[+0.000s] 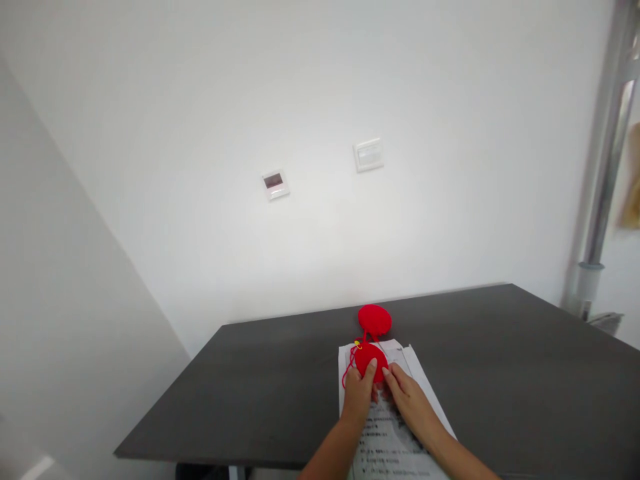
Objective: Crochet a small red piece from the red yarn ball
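My left hand pinches a flat, round red yarn piece, its thumb lying across the front. At the piece's lower right edge, my right hand is closed with its fingertips on the rim. A small yellow clip or marker sits at the upper left of the piece, and a loose strand of red yarn hangs beside it. Behind, a red yarn ball rests on the table, with yarn running toward the piece. Whether my right fingers also hold a small tool is hidden.
Printed paper sheets lie beneath my hands on the dark grey table. A white wall stands behind it, bearing a switch plate and a small panel. A vertical pipe rises at the right.
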A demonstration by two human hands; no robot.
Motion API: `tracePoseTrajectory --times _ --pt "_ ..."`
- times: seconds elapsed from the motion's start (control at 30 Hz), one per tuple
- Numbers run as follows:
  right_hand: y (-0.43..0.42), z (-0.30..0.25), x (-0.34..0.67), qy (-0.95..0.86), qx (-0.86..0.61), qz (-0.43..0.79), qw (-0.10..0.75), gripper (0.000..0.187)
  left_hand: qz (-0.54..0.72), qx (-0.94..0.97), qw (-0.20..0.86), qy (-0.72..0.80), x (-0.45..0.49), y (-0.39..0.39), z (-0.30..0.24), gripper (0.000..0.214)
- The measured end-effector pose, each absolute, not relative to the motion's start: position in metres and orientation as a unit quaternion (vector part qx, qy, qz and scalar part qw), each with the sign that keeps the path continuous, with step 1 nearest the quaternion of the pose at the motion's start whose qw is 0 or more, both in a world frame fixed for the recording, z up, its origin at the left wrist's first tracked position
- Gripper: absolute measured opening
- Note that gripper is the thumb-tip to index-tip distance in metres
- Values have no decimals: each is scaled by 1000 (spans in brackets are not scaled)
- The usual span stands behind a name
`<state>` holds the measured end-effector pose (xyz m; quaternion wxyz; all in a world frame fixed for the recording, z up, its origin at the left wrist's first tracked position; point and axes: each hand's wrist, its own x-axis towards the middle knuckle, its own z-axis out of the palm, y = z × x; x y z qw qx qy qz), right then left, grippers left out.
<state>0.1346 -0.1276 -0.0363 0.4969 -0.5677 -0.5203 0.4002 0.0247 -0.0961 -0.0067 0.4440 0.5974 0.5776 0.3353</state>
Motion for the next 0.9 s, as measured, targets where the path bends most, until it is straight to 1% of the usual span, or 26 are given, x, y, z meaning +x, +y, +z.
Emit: tracePoseTrajectory --times 0.2,0.43,0.57,0.77,0.9 --pt "-128 -35 134 -519 -562 409 497 39 327 600 444 580 25 -96 -6 63" --pt "-126 -36 133 -511 -567 415 496 39 312 603 445 584 25 -96 -3 69" --pt "-127 -33 132 -507 -561 415 505 43 314 607 446 579 23 -95 -3 73" --pt "-128 -27 133 -509 -547 431 506 51 311 622 447 563 20 -92 -8 72" --pt "-128 -27 132 -518 -556 417 499 49 315 624 450 556 21 -93 -6 73"
